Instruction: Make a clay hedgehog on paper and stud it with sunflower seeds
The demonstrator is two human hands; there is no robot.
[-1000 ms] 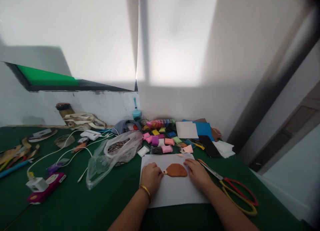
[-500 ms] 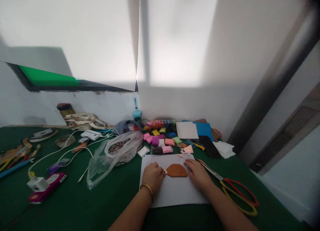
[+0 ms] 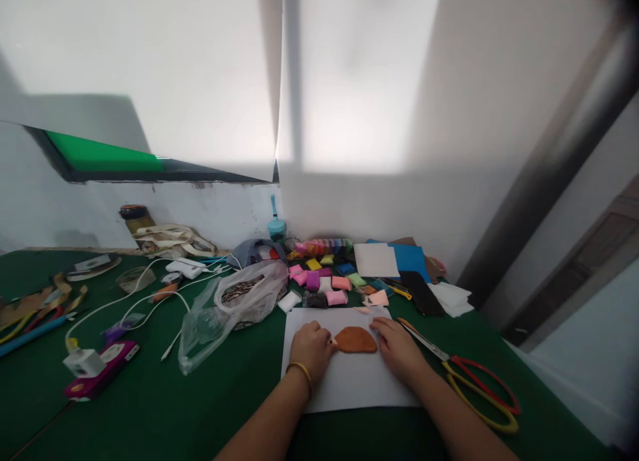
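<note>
Left hand (image 3: 310, 350) shifted rightward, grip unclear, brown piece (image 3: 356, 340) between, released right hand (image 3: 398, 350) beyond

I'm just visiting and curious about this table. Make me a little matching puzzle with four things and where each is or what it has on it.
Things:
1. Brown piece
2. Scissors
3. Left hand
4. Magenta box

Clues:
A. Has a gold-coloured bangle at the wrist
B. Has a white plug on it
C. On the white sheet, between the two hands
D. Beside the right forearm, with red and yellow handles

Pairs: 1-C, 2-D, 3-A, 4-B
</note>
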